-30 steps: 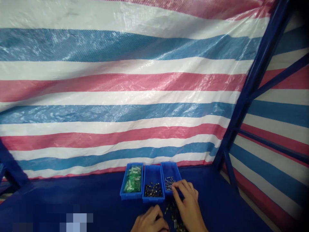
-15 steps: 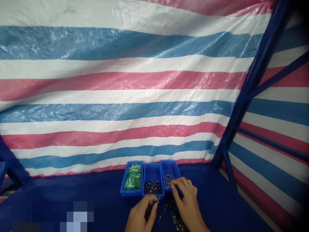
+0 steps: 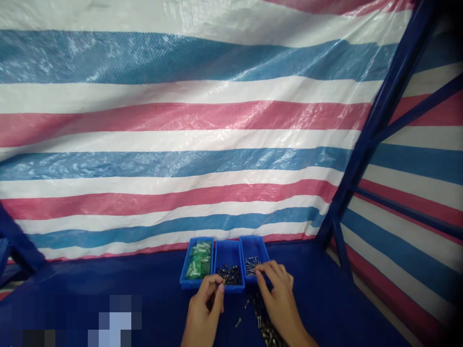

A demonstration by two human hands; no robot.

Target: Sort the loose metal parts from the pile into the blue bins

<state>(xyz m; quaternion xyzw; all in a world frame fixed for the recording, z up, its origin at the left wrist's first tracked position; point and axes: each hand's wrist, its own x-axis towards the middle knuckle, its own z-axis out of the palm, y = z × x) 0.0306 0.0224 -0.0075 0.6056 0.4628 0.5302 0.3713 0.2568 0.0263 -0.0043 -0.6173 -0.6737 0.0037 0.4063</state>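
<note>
The left tray (image 3: 183, 270) stands at the back edge of the tabletop (image 3: 119, 279), its long axis running from back to front, with green packets (image 3: 198, 260) filling it. Against it stands the middle tray (image 3: 227, 251), lying the same way, its dark pieces (image 3: 231, 275) heaped at the front end and pointing in mixed directions. On the tabletop in front of it, a loose piece (image 3: 238, 322) lies aslant, its far end leaning right; which end is its head is too small to tell. In the front half of the right tray (image 3: 253, 246), silver screws (image 3: 251, 264) lie crosswise over one another. From its front edge, a dark pile (image 3: 265, 327) stretches toward the front of the tabletop, veering right.

The left hand (image 3: 203, 306) has thumb and forefinger tips brought together at the middle tray's front left corner; whether a small part is between them I cannot tell. The right hand (image 3: 280, 294) has thumb and forefinger tips nearly meeting at the front of the right tray, by the screws; a grip on one cannot be made out.

The dark pieces lie just beyond the left fingertips, the loose piece between the hands, and the pile beside the right hand, partly under it.
</note>
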